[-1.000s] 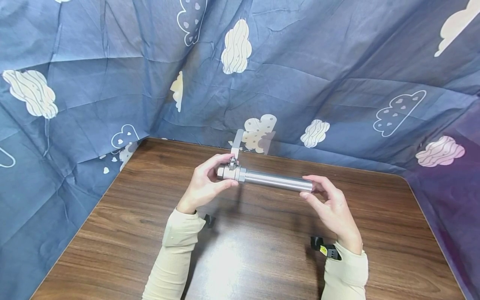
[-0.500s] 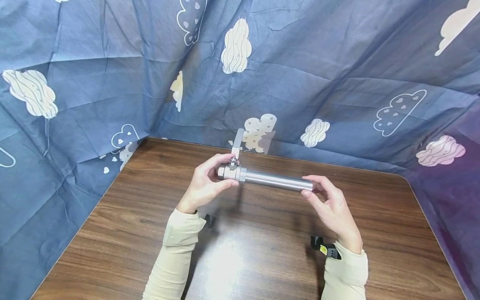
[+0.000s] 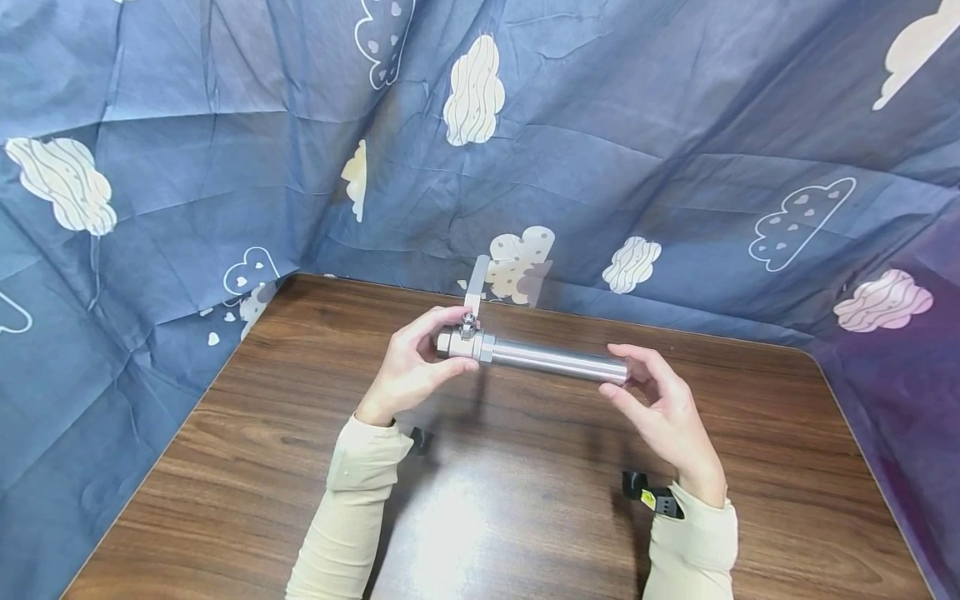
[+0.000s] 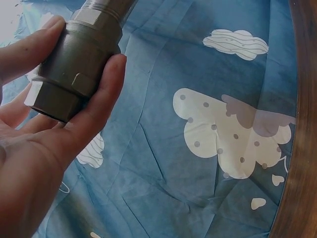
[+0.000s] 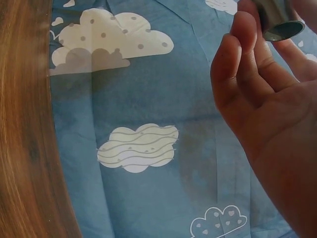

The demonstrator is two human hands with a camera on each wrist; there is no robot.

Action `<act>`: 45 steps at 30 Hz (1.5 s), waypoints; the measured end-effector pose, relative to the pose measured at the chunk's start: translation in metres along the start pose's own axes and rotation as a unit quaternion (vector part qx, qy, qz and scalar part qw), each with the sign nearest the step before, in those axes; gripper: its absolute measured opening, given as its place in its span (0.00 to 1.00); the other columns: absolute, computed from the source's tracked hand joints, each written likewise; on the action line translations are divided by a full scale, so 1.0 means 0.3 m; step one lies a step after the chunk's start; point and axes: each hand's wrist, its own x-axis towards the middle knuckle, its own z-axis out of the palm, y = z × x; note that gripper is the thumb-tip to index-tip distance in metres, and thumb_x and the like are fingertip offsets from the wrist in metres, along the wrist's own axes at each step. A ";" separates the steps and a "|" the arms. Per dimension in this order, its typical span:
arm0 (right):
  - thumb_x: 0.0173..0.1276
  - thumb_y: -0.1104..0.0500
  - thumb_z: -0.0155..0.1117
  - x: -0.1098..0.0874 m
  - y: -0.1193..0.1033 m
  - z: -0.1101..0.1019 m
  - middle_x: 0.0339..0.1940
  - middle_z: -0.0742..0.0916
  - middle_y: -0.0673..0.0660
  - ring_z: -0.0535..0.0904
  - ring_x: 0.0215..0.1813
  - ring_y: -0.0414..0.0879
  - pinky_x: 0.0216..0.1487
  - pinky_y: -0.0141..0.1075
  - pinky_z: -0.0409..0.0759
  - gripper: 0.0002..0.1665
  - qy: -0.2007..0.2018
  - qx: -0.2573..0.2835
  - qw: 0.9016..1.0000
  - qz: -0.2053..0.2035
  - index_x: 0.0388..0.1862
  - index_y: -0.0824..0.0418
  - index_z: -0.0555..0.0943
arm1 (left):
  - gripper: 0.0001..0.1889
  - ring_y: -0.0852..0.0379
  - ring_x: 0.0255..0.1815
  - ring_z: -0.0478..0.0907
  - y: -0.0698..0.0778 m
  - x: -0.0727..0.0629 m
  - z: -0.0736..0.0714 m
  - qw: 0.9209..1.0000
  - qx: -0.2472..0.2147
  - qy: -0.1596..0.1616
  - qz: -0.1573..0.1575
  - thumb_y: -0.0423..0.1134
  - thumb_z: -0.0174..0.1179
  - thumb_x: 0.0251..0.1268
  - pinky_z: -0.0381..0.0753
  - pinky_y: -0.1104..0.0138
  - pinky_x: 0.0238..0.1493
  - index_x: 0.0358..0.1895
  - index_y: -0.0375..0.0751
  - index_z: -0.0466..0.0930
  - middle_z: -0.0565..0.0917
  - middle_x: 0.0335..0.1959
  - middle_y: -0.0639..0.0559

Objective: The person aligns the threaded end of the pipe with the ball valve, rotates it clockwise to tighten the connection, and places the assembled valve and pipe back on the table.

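Note:
A metal ball valve (image 3: 463, 344) with a flat lever handle (image 3: 477, 285) is joined to a shiny steel pipe (image 3: 558, 360), held roughly level above the table. The left hand (image 3: 411, 367) grips the valve body from the left, thumb below and fingers above. In the left wrist view, the valve's hexagonal end (image 4: 54, 99) sits between thumb and fingers. At the pipe's right end is the right hand (image 3: 667, 408), its thumb and curled fingers around the tip. The right wrist view shows the pipe's open end (image 5: 283, 30) among these fingers, with the thumb mostly cut off.
A brown wood-grain table (image 3: 525, 517) lies beneath the hands, with a bright glare near the front. Blue cloud-patterned cloth (image 3: 600, 125) hangs along its back and sides. Black wrist devices (image 3: 660, 498) sit at the cuffs.
The right hand's upper finger has lifted slightly from the pipe, and its thumb has shifted a little. The left hand, valve and pipe stay nearly in place.

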 end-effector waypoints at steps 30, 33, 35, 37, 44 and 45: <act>0.46 0.81 0.71 0.004 0.006 0.000 0.37 0.82 0.45 0.79 0.37 0.33 0.43 0.19 0.79 0.31 0.017 0.007 0.999 -0.027 0.51 0.69 0.77 | 0.34 0.62 0.49 0.77 0.006 -0.002 -0.004 1.000 0.009 -0.004 -0.019 0.19 0.70 0.44 0.83 0.73 0.47 0.60 0.28 0.72 0.78 0.51 0.35; 0.45 0.81 0.72 0.005 0.006 0.000 0.38 0.82 0.47 0.78 0.37 0.33 0.43 0.19 0.78 0.31 0.020 0.003 0.999 -0.031 0.52 0.69 0.78 | 0.34 0.62 0.49 0.77 0.006 -0.003 -0.004 1.000 0.005 -0.003 -0.021 0.18 0.70 0.43 0.82 0.73 0.47 0.60 0.28 0.72 0.78 0.51 0.35; 0.45 0.81 0.72 0.005 0.006 0.000 0.37 0.82 0.47 0.78 0.37 0.33 0.44 0.19 0.78 0.32 0.021 -0.003 0.999 -0.031 0.52 0.68 0.78 | 0.34 0.62 0.49 0.77 0.006 -0.003 -0.003 1.000 0.002 -0.002 -0.021 0.18 0.70 0.42 0.82 0.73 0.47 0.60 0.27 0.72 0.78 0.51 0.35; 0.45 0.80 0.72 0.004 0.007 0.000 0.36 0.82 0.48 0.78 0.37 0.33 0.44 0.19 0.78 0.32 0.021 -0.008 0.999 -0.029 0.52 0.68 0.78 | 0.34 0.62 0.49 0.77 0.006 -0.003 -0.002 1.000 0.001 -0.001 -0.020 0.17 0.70 0.42 0.82 0.73 0.48 0.60 0.27 0.72 0.78 0.51 0.35; 0.48 0.78 0.72 0.002 0.002 -0.003 0.35 0.82 0.49 0.79 0.37 0.32 0.46 0.19 0.78 0.32 0.022 -0.013 1.000 -0.015 0.55 0.66 0.77 | 0.35 0.62 0.49 0.76 0.007 -0.002 -0.003 1.000 -0.001 -0.001 -0.015 0.17 0.70 0.42 0.81 0.74 0.49 0.60 0.27 0.72 0.78 0.50 0.36; 0.49 0.78 0.72 0.002 0.002 -0.003 0.35 0.82 0.49 0.79 0.37 0.32 0.46 0.19 0.78 0.32 0.022 -0.013 1.000 -0.013 0.55 0.66 0.77 | 0.35 0.62 0.49 0.76 0.007 -0.002 -0.003 1.000 -0.002 -0.001 -0.014 0.17 0.70 0.41 0.81 0.74 0.49 0.60 0.27 0.72 0.78 0.50 0.36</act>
